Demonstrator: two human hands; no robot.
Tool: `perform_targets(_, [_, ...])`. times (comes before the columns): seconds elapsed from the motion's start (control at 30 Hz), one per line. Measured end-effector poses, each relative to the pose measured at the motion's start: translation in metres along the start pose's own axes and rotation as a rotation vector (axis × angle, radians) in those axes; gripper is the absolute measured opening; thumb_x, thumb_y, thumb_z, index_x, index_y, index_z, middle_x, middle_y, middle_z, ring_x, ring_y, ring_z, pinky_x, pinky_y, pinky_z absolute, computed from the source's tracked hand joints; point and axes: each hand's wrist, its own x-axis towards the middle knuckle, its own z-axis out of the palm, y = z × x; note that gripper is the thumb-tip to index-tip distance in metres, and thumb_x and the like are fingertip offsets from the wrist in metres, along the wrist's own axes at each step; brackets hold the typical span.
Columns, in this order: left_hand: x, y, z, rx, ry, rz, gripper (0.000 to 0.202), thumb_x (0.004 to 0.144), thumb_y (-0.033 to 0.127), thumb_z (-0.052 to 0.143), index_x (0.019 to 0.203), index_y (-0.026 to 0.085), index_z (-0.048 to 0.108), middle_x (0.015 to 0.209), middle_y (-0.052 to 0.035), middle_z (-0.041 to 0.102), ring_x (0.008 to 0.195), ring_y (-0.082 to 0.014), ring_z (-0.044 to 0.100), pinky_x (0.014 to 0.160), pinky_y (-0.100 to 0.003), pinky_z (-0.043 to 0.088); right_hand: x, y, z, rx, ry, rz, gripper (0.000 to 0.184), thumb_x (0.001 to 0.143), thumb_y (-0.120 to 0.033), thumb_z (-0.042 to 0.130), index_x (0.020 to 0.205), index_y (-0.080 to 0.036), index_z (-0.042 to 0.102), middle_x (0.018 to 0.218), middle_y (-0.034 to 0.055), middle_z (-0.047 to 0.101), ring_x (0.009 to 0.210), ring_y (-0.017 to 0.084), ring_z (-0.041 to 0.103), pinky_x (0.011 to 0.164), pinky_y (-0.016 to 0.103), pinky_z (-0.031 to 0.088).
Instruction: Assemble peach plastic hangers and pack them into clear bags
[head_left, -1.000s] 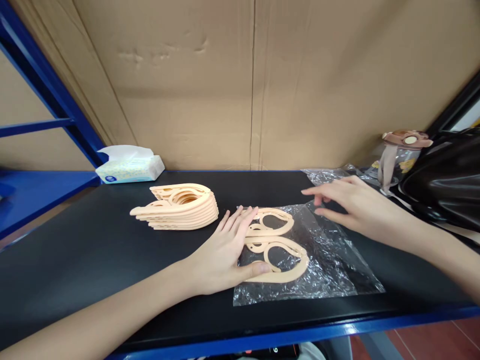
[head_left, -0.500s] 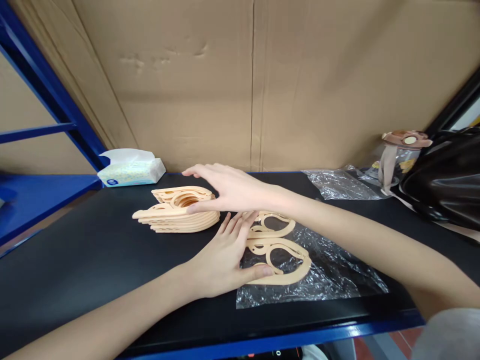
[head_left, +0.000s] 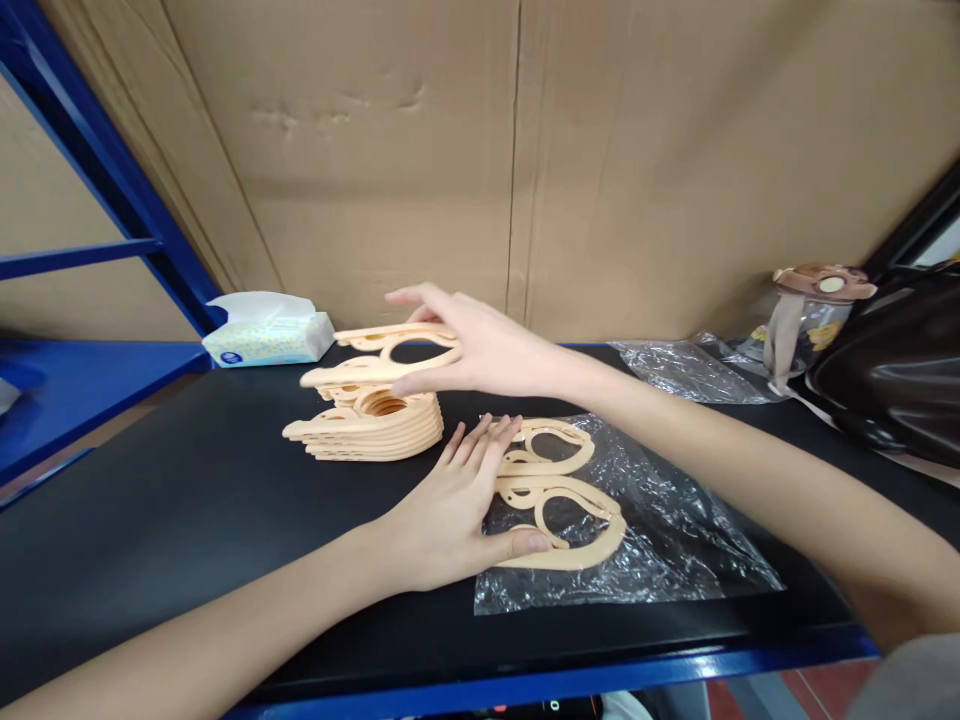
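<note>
Pinched between thumb and fingers of my right hand (head_left: pixel 480 340) is a beige plastic folding hanger (head_left: pixel 375 374), folded up. It is raised just above a stack of similar folded hangers (head_left: pixel 375 440) on the black tabletop. My left hand (head_left: pixel 450 510) lies flat with its fingers stretched out, over the left ends of two folded hangers placed one behind the other, a front one (head_left: pixel 585 555) and a rear one (head_left: pixel 574 460). These two rest on or in a clear plastic bag (head_left: pixel 675 540); which of the two I cannot tell.
A tissue pack (head_left: pixel 270 330) stands at the back left. At the back right are another clear plastic bag (head_left: pixel 664 370), a water bottle (head_left: pixel 814 310) with a strap, and a black glossy bag (head_left: pixel 900 360). Cardboard (head_left: pixel 390 180) lines the back; a blue frame (head_left: pixel 112 190) rises at left.
My right hand has gripped the top hanger and lifted it up off the stack. My left hand stays on the two hangers at the bag.
</note>
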Motion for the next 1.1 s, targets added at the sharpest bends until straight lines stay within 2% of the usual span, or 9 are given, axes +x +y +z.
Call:
perform_targets(0.13, [0.000,0.002,-0.002,0.006,-0.010,-0.011,0.096,0.083,0.072,0.042,0.150,0.014,0.005,0.156,-0.0171,0.014,0.143,-0.0359,0.003,0.114,-0.060,0.010,-0.053,0.005,-0.043,-0.065,0.056,0.091,0.076,0.074,-0.048,0.070,0.137,-0.020,0.037,0.126,0.0095,0.055,0.118,0.026,0.050,0.095,0.042,0.044])
perform_targets(0.27, [-0.001,0.003,-0.003,0.032,-0.040,-0.024,0.097,0.083,0.073,0.040,0.149,0.011,0.004,0.156,-0.0176,0.011,0.144,-0.0341,0.002,0.114,-0.058,0.008,-0.122,0.011,-0.083,-0.218,0.065,0.348,0.073,0.077,-0.049,0.066,0.139,-0.027,0.035,0.129,0.0068,0.054,0.118,0.028,0.051,0.100,0.046,0.041])
perform_targets(0.4, [-0.001,0.002,-0.001,0.022,-0.018,-0.008,0.083,0.091,0.065,0.033,0.149,0.015,0.003,0.156,-0.0157,0.014,0.144,-0.0313,0.005,0.115,-0.057,0.010,-0.182,0.009,-0.112,-0.267,-0.055,0.602,0.068,0.081,-0.043,0.063,0.140,-0.032,0.031,0.132,0.0077,0.053,0.117,0.028,0.054,0.096,0.038,0.044])
perform_targets(0.47, [0.000,0.002,0.000,0.012,0.009,-0.023,0.075,0.094,0.060,0.029,0.149,0.016,0.004,0.156,-0.0153,0.018,0.144,-0.0303,0.010,0.114,-0.056,0.013,-0.205,0.008,-0.120,-0.237,-0.121,0.652,0.063,0.082,-0.036,0.061,0.139,-0.033,0.033,0.130,0.0081,0.055,0.114,0.026,0.056,0.094,0.033,0.046])
perform_targets(0.57, [0.002,0.001,0.001,0.015,0.053,-0.066,0.075,0.094,0.060,0.031,0.149,0.015,0.008,0.153,-0.0169,0.024,0.141,-0.0325,0.020,0.112,-0.056,0.021,-0.230,0.011,-0.124,-0.236,-0.230,0.714,0.064,0.080,-0.031,0.062,0.138,-0.038,0.036,0.125,0.0061,0.059,0.109,0.026,0.060,0.090,0.033,0.049])
perform_targets(0.73, [0.004,-0.001,0.000,0.018,0.090,-0.054,0.078,0.091,0.062,0.036,0.149,0.015,0.011,0.149,-0.0171,0.032,0.135,-0.0327,0.030,0.109,-0.053,0.027,-0.241,0.017,-0.108,-0.295,-0.251,0.660,0.064,0.078,-0.031,0.064,0.138,-0.035,0.042,0.136,0.0080,0.052,0.125,0.030,0.048,0.104,0.037,0.040])
perform_targets(0.83, [0.003,-0.001,0.001,0.017,0.096,-0.049,0.078,0.091,0.062,0.038,0.149,0.016,0.012,0.148,-0.0161,0.033,0.135,-0.0322,0.030,0.109,-0.052,0.029,-0.233,0.017,-0.096,-0.305,-0.241,0.625,0.065,0.080,-0.033,0.063,0.140,-0.035,0.038,0.134,0.0088,0.052,0.124,0.031,0.046,0.104,0.041,0.039])
perform_targets(1.0, [0.002,-0.002,0.000,-0.001,0.100,-0.039,0.080,0.090,0.062,0.040,0.149,0.016,0.012,0.146,-0.0162,0.035,0.132,-0.0324,0.033,0.107,-0.051,0.031,-0.221,0.019,-0.086,-0.247,-0.240,0.620,0.068,0.080,-0.045,0.064,0.140,-0.042,0.033,0.135,0.0045,0.052,0.127,0.032,0.041,0.104,0.046,0.036])
perform_targets(1.1, [0.002,-0.002,-0.001,0.000,0.100,-0.031,0.080,0.090,0.063,0.041,0.148,0.015,0.014,0.145,-0.0167,0.036,0.131,-0.0325,0.034,0.106,-0.051,0.032,-0.218,0.022,-0.079,-0.210,-0.231,0.634,0.069,0.080,-0.048,0.064,0.141,-0.041,0.032,0.135,0.0042,0.052,0.127,0.031,0.041,0.104,0.048,0.035])
